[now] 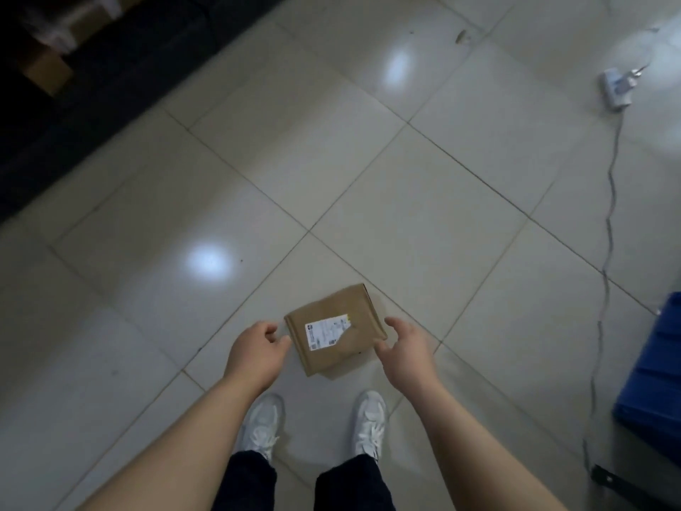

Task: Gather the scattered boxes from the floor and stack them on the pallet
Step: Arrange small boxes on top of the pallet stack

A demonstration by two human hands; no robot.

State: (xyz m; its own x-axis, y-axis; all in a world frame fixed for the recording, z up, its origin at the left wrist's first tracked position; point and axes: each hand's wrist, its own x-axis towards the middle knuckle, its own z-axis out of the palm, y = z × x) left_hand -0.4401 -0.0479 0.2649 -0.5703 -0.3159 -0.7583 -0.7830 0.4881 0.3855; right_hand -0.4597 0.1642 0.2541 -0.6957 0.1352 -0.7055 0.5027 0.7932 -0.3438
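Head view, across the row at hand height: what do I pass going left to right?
left hand → cardboard box → right hand → grey cable trailing over the floor → blue crate at the right edge.

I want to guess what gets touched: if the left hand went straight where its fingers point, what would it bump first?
Probably the left edge of the flat brown cardboard box with the white label. The left hand looks very near it, though depth is unclear.
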